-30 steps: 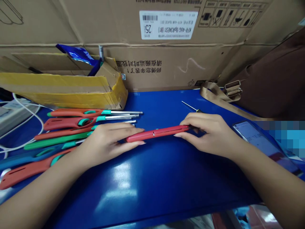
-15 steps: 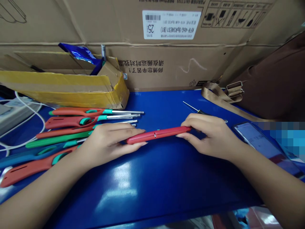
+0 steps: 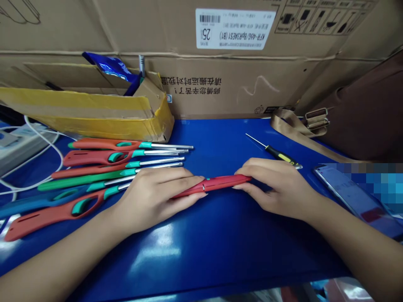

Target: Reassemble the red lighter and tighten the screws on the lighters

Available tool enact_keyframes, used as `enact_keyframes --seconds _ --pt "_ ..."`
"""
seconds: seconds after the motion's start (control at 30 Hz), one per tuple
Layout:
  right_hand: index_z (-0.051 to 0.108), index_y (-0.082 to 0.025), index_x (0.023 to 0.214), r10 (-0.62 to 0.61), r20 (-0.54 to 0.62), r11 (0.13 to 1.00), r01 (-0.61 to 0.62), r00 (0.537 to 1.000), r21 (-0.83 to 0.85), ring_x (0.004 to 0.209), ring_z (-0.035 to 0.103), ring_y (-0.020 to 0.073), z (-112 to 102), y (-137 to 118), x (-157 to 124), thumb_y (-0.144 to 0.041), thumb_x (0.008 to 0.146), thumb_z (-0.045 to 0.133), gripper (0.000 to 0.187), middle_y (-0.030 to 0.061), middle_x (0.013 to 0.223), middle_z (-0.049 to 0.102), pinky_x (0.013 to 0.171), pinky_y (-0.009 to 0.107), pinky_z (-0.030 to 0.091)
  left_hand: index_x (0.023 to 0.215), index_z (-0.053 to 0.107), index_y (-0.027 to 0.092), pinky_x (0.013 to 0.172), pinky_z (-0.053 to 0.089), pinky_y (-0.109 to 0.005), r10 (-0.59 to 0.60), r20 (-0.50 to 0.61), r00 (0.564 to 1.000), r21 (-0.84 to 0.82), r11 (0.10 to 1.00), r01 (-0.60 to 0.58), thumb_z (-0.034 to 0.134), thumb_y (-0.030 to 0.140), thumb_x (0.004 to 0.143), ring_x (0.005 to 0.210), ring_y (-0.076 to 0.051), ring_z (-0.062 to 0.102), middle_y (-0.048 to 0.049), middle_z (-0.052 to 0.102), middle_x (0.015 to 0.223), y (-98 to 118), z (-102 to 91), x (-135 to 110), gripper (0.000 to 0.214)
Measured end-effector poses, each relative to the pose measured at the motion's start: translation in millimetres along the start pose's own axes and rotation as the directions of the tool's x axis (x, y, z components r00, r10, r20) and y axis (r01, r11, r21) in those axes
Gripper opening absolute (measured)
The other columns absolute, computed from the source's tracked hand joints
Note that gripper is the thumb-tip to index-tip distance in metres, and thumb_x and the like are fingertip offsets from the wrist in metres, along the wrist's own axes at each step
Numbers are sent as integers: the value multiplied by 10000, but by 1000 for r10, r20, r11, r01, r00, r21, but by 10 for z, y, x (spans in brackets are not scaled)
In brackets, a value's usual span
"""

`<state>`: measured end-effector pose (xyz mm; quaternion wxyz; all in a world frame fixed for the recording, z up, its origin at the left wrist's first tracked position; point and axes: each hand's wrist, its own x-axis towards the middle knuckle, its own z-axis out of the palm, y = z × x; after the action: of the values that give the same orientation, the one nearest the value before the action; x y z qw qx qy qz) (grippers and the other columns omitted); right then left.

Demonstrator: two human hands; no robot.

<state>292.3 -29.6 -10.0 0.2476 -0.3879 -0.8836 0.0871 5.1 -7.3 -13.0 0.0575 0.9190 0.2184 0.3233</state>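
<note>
Left grip (image 3: pixel 157 195) and right grip (image 3: pixel 273 186) pinch a red casing (image 3: pixel 220 182), well inside the table edge (image 3: pixel 252 283).

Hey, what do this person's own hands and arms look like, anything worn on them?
The left hand and right hand are both bare, without gloves; no ring, watch or bracelet shows. Both forearms are uncovered, with no sleeves in view.

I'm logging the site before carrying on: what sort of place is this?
Probably a makeshift workbench, perhaps at home or in a small workshop: long-nosed lighters lie side by side on the blue tabletop, a screwdriver lies there too, and printed cardboard stands behind.
</note>
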Motion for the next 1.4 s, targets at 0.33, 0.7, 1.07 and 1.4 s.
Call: enact_keyframes --seconds 0.33,0.7,1.07,1.4 --pt "665 -190 967 -2 -27 1000 2 1000 -8 753 644 160 9 -27 -19 -278 953 609 106 33 862 689 670 285 493 1093 713 149 699 568 -214 52 -36 998 50 997 -51 739 216 867 739 -132 722 -54 770 921 18 -23 2 237" --pt "658 -215 1051 55 -15 998 -54 998 16 831 671 163 32 -110 15 -289 949 623 130 42 962 706 728 283 538 1182 700 182 776 591 -241 -68 63 996 77 995 63 683 287 907 879 -167 739 -66 759 1066 3 40 18 295" --pt "651 -182 986 29 -21 1000 -29 999 -7 829 688 178 101 -122 -43 -241 971 571 100 49 929 725 726 294 517 1152 713 203 730 593 -229 -44 -9 999 25 999 44 678 236 913 832 -149 748 -35 784 1009 91 131 -25 245" --pt "652 -202 1121 94 59 996 -93 994 -19 922 670 202 93 -149 8 -353 958 602 228 64 1027 713 799 334 528 1030 749 192 648 583 -222 -344 121 931 -239 900 364 655 299 921 708 -142 717 -28 772 873 126 126 97 179"
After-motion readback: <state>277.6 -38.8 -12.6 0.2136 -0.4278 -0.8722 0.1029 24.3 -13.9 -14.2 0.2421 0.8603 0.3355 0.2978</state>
